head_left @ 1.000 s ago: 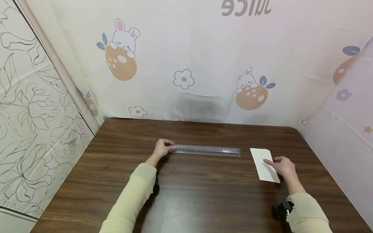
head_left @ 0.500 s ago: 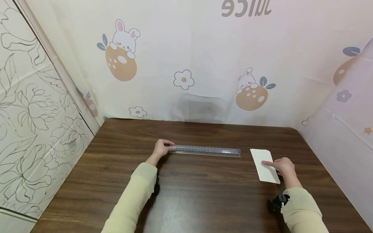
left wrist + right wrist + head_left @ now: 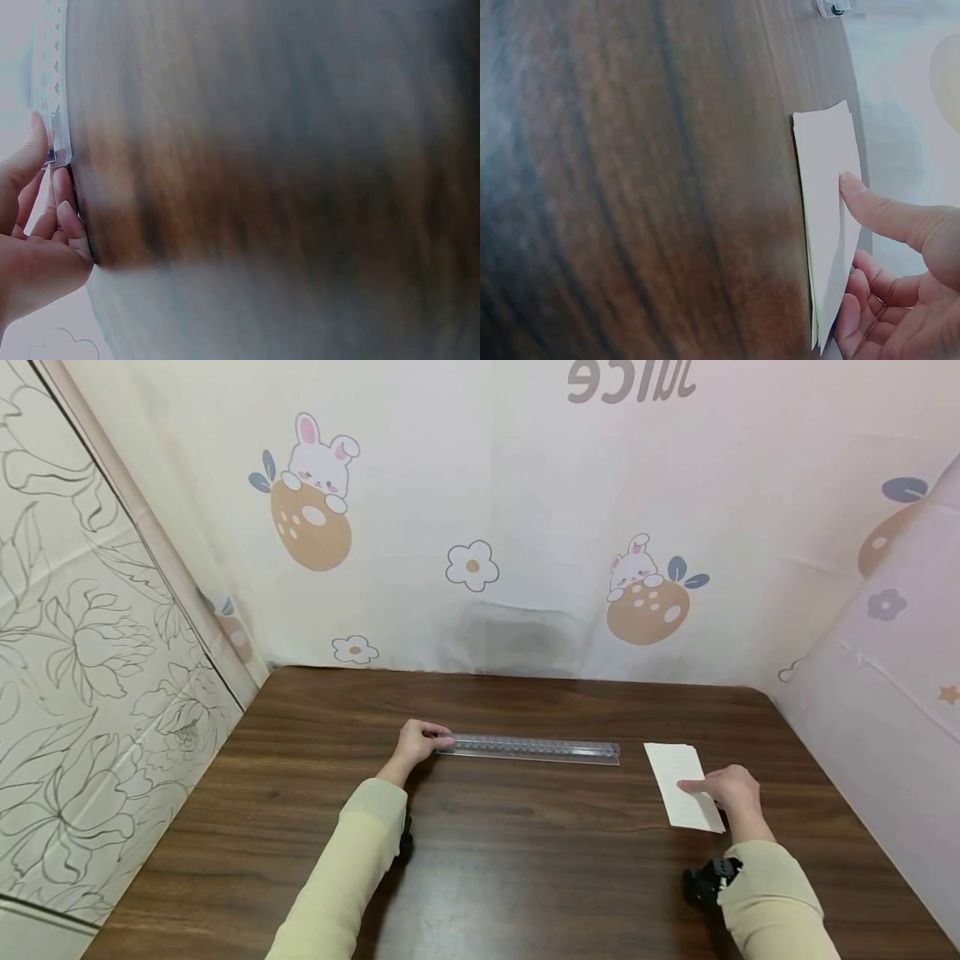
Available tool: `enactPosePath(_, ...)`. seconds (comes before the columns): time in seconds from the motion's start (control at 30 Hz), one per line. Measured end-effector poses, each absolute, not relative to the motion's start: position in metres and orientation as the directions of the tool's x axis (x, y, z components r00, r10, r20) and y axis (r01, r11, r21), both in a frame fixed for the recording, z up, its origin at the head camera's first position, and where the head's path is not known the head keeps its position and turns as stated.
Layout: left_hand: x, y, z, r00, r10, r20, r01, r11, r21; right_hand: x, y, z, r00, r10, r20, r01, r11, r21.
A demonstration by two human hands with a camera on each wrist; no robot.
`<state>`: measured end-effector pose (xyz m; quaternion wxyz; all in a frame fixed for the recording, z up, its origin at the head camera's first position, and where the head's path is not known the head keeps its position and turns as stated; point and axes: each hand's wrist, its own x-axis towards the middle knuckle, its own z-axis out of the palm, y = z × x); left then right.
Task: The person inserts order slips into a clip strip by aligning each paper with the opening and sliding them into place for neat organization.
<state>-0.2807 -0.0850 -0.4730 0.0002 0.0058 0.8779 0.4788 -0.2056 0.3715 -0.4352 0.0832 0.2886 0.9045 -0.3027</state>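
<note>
My left hand (image 3: 416, 742) holds the left end of a long clear plastic strip (image 3: 532, 748) with a row of small ridges along it. The left wrist view shows the thumb on one face of the strip's end (image 3: 52, 82) and the fingers behind. At the right, a small stack of white paper sheets (image 3: 671, 781) lies slanted on the table. My right hand (image 3: 735, 789) pinches its right edge, thumb on top and fingers at the underside. In the right wrist view the top sheet (image 3: 823, 165) bends up slightly along that edge, and the layers beneath it show at the left side.
Both things lie on a dark brown wood-grain table (image 3: 517, 843). A pale curtain (image 3: 405, 510) with rabbit prints hangs along its back edge, and a flower-patterned panel (image 3: 97, 635) stands at the left. The strip's right end is a short gap from the paper.
The right wrist and sleeve have shifted slightly left, and the thumb has slid a little over the paper. The paper's near right corner has moved slightly right. The left hand and strip stay put.
</note>
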Motion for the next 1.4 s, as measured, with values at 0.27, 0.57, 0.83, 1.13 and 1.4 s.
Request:
enactPosePath(0.27, -0.281, -0.086, -0.475, -0.999, 0.002, -0.053, -0.045, 0.512, 0.858, -0.201, 0.373, -0.436, -0.853, 0.444, -0.273, 0.520, 0.685, -0.510)
enactPosePath(0.57, -0.281, -0.085, -0.474, -0.999, 0.003, -0.035, -0.028, 0.522, 0.853, -0.194, 0.366, -0.439, -0.845, 0.496, -0.202, 0.521, 0.672, -0.527)
enactPosePath(0.83, -0.280, -0.085, -0.473, -0.999, -0.002, -0.037, -0.032, 0.522, 0.852, -0.192, 0.366, -0.442, -0.850, 0.502, -0.160, 0.499, 0.669, -0.550)
enactPosePath(1.13, -0.280, -0.084, -0.473, -1.000, 0.009, -0.026, -0.018, 0.522, 0.853, -0.189, 0.365, -0.443, -0.851, 0.505, -0.142, 0.478, 0.635, -0.607)
enactPosePath(1.4, -0.279, -0.085, -0.472, -0.999, 0.003, -0.036, -0.029, 0.514, 0.857, -0.187, 0.363, -0.443, -0.857, 0.499, -0.127, 0.458, 0.627, -0.630)
